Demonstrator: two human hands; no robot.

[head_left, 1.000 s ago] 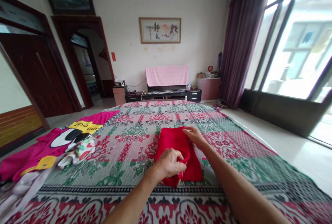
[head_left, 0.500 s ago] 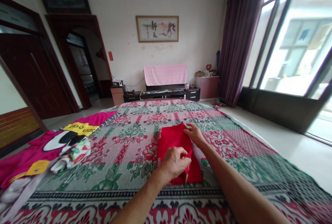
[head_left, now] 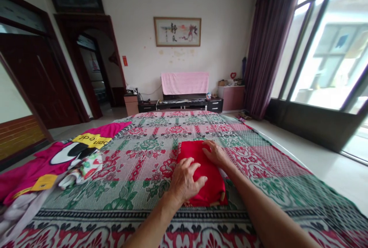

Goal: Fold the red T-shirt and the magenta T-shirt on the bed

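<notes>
1. Loosely splayed, the left hand (head_left: pixel 186 179) lay palm down on the left part of the red cloth (head_left: pixel 212 183); its thumb stood apart.
2. Bent at the fingers, the right hand (head_left: pixel 215 153) touched the cloth's far right edge; whether it pinched the fabric, one could not tell.
3. Below both hands, the red cloth rested on the patterned cover (head_left: pixel 126 181), toward the near side and slightly right of the middle; tan bits showed at its near right corner.
4. On the left lay a bright pink shirt (head_left: pixel 43 165); a floral cloth (head_left: pixel 89 166) sat just beside it.
5. Far off, a pink towel (head_left: pixel 185 83) hung above a black cabinet (head_left: pixel 215 105); a purple curtain (head_left: pixel 261 48) hung to the right.
</notes>
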